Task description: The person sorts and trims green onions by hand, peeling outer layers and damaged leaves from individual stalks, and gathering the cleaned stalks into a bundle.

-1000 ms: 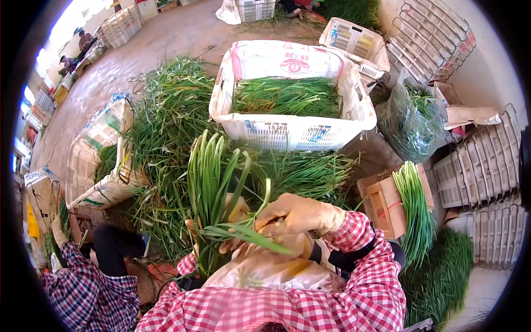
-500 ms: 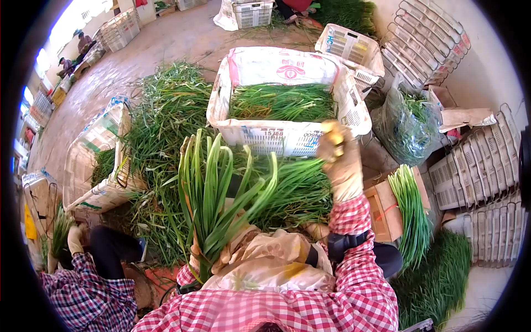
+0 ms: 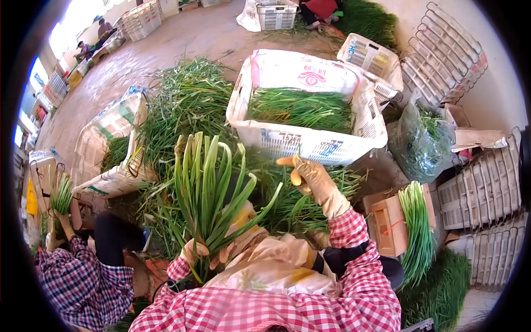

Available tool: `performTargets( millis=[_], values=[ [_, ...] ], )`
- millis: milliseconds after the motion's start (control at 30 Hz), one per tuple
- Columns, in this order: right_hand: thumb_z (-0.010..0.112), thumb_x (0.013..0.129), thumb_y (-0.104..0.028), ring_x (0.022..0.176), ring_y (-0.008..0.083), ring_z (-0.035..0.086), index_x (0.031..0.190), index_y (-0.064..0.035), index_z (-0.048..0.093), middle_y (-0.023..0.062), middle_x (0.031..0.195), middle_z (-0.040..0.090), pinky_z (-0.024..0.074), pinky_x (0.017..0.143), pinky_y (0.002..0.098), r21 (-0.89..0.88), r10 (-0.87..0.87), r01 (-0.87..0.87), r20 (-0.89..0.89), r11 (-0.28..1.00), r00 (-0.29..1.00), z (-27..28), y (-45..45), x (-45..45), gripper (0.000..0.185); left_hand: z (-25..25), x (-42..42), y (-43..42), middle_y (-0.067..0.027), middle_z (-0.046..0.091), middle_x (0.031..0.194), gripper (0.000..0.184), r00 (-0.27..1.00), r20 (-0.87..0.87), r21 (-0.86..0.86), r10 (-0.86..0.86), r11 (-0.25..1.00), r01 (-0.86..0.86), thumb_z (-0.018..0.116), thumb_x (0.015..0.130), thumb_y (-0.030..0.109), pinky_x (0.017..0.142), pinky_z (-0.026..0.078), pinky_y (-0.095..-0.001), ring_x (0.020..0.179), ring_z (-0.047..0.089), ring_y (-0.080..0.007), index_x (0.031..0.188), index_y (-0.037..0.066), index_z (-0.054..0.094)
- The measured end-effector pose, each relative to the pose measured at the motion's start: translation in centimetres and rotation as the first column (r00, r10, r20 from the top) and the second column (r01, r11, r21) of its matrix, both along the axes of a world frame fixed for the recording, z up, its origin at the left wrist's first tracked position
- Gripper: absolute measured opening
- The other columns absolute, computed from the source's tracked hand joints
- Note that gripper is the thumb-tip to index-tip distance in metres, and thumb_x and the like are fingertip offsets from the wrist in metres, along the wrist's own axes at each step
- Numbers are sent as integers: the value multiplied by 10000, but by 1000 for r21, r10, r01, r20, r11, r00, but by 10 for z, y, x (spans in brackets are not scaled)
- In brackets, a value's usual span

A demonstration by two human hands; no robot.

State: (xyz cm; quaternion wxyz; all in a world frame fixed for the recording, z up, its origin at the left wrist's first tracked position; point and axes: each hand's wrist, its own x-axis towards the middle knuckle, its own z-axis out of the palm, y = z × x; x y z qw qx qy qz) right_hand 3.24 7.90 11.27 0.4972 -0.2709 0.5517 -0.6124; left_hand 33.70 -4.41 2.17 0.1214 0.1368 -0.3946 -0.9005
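In a beige glove, my left hand [image 3: 194, 252] is closed round the lower end of an upright bunch of broad green stalks [image 3: 213, 185], whose pale ends fan out above it. My right hand [image 3: 310, 176], gloved with yellow fingertips, hangs over loose greens [image 3: 298, 202] just below the big white crate [image 3: 310, 145]. Its fingers are spread and nothing shows between them. Inside that crate lie green stalks [image 3: 301, 109] against a white sack [image 3: 304, 72]. A stained cloth [image 3: 276, 260] covers my lap.
Heaped greens [image 3: 191, 105] lie left of the crate, beside another crate [image 3: 113, 185]. At far left a co-worker in a checked shirt [image 3: 88, 282] holds stalks. To my right, a bundle [image 3: 415, 227] rests on a wooden box [image 3: 387, 224], near a plastic bag [image 3: 423, 144] and stacked crates [image 3: 478, 188].
My right hand went from the bunch out to the crate's front, then back left, its fingers opening. My left hand kept the bunch, which has spread wider. The view shifted slightly.
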Motion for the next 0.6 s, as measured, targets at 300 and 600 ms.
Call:
performTargets(
  millis=[300, 600],
  values=[
    [465, 881, -561, 390, 34, 196, 1163, -51, 552, -98, 516, 234, 179, 363, 186, -8, 144, -175, 604, 985, 784, -78, 38, 29, 589, 27, -35, 7, -163, 479, 1278, 985, 981, -192, -130, 17, 991, -43, 777, 622, 420, 955, 441, -393, 1125, 524, -285, 1378, 24, 286],
    [474, 941, -323, 421, 28, 257, 911, -93, 633, -102, 535, 318, 229, 396, 169, 47, -494, 494, 183, 868, 850, 4, 49, 1, 281, 30, -43, 9, -163, 477, 1282, 1000, 979, -204, -162, 11, 986, -45, 793, 604, 399, 967, 434, -394, 1138, 518, -285, 1377, 22, 284]
  ],
)
